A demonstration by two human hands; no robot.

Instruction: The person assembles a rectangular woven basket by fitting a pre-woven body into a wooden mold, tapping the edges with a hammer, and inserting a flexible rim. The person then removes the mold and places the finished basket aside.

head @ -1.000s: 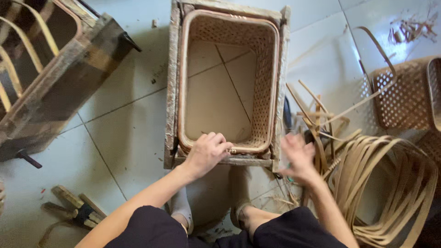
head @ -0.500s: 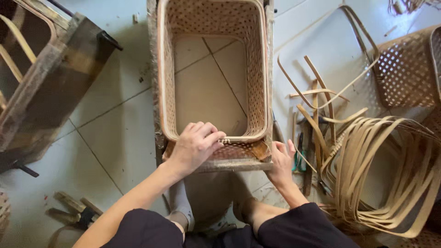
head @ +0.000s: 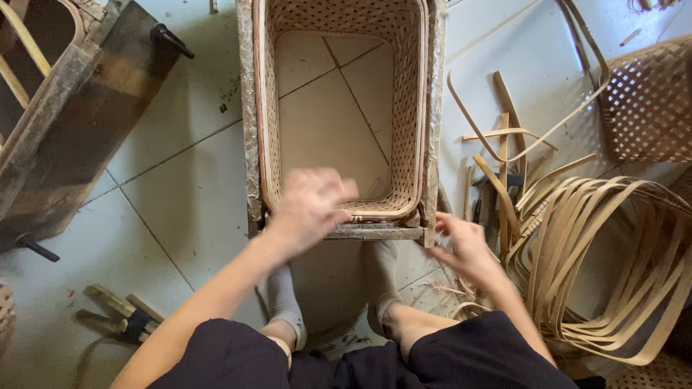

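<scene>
Lifted off the woven basket [head: 339,108], both hands [head: 310,205] hover empty above the tiled floor [head: 180,187].

Woven basket [head: 339,108]: pale tan, open lattice weave on its walls with a smooth light rim, set in a weathered grey-brown wooden frame [head: 249,130]. Second basket [head: 649,101]: darker tan with a diamond-shaped open weave; loose bamboo strips [head: 598,252]: straw-yellow. Floor [head: 166,209]: pale grey-white tiles with dark grout lines; trousers [head: 238,356]: dark navy; socks [head: 285,306]: light grey.
</scene>
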